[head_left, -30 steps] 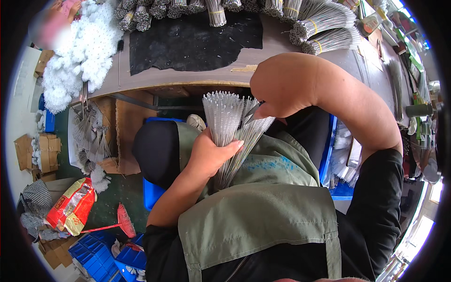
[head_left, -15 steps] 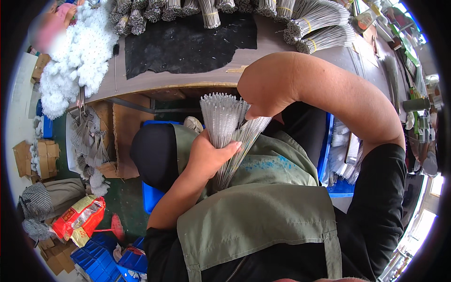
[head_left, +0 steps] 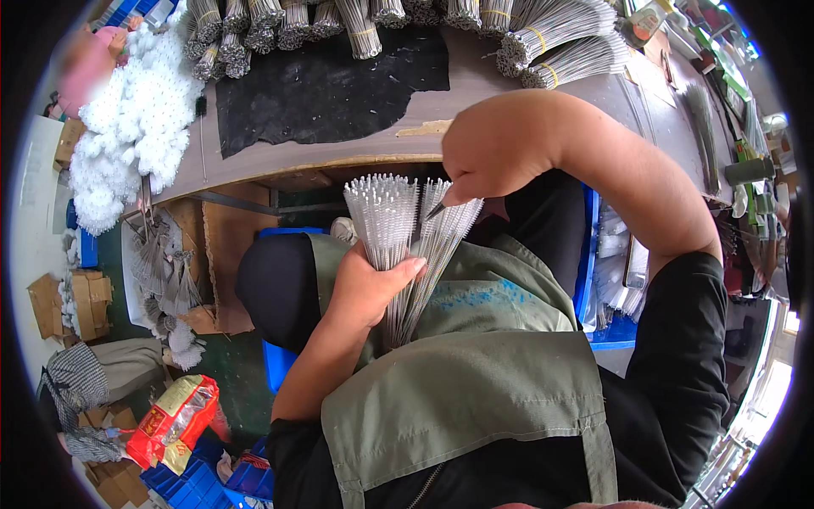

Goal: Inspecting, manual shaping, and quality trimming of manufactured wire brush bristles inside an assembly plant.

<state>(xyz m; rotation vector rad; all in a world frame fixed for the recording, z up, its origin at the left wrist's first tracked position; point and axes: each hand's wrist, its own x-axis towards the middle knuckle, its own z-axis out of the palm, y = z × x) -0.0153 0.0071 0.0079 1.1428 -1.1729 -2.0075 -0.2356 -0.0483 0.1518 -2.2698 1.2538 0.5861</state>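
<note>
My left hand [head_left: 370, 287] is wrapped round a thick bundle of thin wire brushes [head_left: 381, 216] with pale bristles, held upright over my lap. A second cluster of these brushes [head_left: 447, 222] fans out to the right, past my left thumb, with a gap between the two clusters at the top. Above that cluster my right hand [head_left: 492, 157] is closed on a thin dark pointed tool [head_left: 436, 210]. Its tip points down-left among the brush tops; the rest is hidden in my fingers. A green-grey apron [head_left: 475, 382] covers my lap behind the brushes.
Ahead stands a table [head_left: 339, 151] with a torn black mat [head_left: 322, 97] and several tied wire bundles [head_left: 360, 30]. White fluffy brushes [head_left: 136, 127] heap at the left. Blue bins [head_left: 612, 335] flank me. At lower left a person holds a red bag [head_left: 174, 424].
The two brush clusters have parted at the top, and the dark tool's tip now shows below my right hand. At lower left the red bag has moved right and down.
</note>
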